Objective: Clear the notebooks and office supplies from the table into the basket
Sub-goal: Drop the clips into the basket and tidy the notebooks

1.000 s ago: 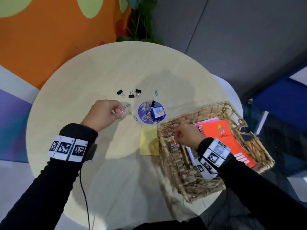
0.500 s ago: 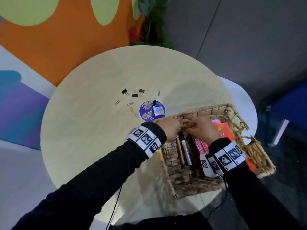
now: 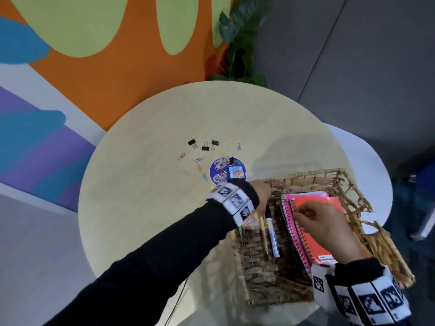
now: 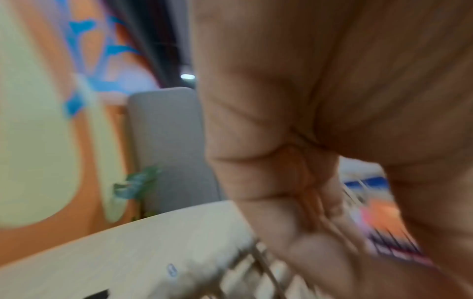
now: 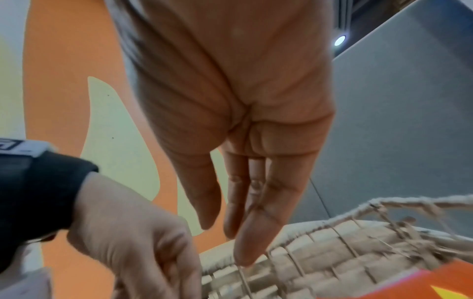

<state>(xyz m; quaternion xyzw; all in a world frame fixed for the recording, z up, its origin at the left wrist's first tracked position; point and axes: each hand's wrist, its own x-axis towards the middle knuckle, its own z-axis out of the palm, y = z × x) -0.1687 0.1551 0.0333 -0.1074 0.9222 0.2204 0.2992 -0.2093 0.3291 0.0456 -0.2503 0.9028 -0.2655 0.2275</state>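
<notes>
Both my hands have shifted over the basket [image 3: 306,177] at lower right, right hand [image 3: 327,222] fingers straight on the notebooks [image 3: 313,234], left hand [image 3: 261,191] grip untellable; scattered paper clips [image 3: 199,168] mid-frame could get forgotten.

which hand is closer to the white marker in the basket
Left. The left hand is at the basket's far-left corner, just above the white marker's tip; the right hand lies on the orange notebook, farther right.

Black sleeves [image 3: 183,250], white wristbands [image 3: 231,201] with black square markers.
</notes>
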